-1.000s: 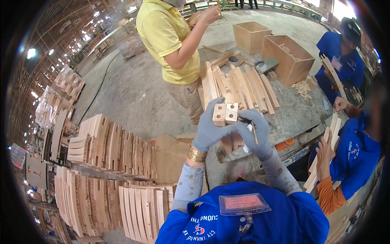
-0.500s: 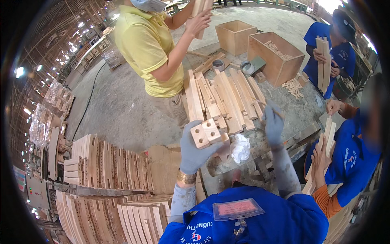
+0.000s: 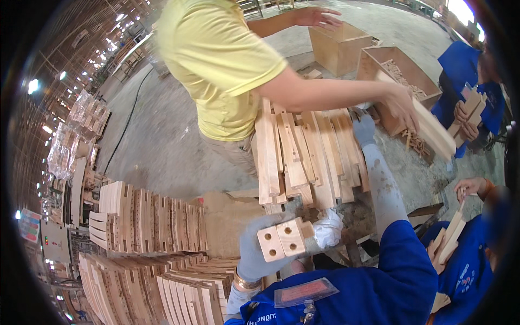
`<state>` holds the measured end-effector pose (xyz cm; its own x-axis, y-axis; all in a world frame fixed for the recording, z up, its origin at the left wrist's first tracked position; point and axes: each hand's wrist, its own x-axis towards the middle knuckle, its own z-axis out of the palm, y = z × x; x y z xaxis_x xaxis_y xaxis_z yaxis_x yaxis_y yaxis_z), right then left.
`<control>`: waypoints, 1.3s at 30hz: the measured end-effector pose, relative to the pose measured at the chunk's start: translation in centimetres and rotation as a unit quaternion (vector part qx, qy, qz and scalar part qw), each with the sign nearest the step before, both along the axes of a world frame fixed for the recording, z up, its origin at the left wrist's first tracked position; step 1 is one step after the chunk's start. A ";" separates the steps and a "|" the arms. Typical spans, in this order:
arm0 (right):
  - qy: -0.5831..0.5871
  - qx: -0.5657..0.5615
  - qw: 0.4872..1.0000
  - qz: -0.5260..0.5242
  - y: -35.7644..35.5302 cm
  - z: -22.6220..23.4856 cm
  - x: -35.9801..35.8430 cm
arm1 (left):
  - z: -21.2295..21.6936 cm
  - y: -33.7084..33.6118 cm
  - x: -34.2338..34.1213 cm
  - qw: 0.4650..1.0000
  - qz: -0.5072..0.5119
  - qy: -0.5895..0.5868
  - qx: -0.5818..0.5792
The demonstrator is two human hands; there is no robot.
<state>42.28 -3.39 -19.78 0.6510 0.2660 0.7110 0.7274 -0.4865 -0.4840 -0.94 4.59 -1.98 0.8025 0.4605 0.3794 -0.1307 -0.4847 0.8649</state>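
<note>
My left hand [image 3: 254, 250], in a grey glove, is closed round two wooden bars [image 3: 281, 239] held side by side. Their square ends face up and show several round drilled holes. A crumpled white cloth [image 3: 328, 227] lies beside them. Stretched far forward, my right hand [image 3: 364, 129] is at the far right edge of a pile of pale wooden bars [image 3: 311, 157]. A co-worker's bare forearm crosses just beyond it and its fingers are partly hidden, so I cannot make out what they hold.
A co-worker in a yellow shirt [image 3: 216, 70] leans across the bench, one hand by a wooden board [image 3: 433, 127]. Beyond stand two wooden boxes [image 3: 338, 51], one with dowels. Two blue-shirted people at right hold wood pieces. Stacked slats [image 3: 157, 216] are at left.
My right hand has reached forward; the thin stick it held no longer shows. My left hand has come lower with the bars. The yellow-shirted co-worker has leaned rightward across the pile.
</note>
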 end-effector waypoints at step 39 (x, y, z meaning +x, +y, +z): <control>0.513 0.668 0.429 0.327 -6.3 7.3 -4.1 | 0.4 -0.8 0.6 1.000 0.002 0.022 -0.003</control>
<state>38.22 -9.64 -12.48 0.9002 0.4316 -0.0584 -0.4322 0.8688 -0.2415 -0.36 3.81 -1.56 0.8168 0.4656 0.3406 -0.0904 -0.4798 0.8727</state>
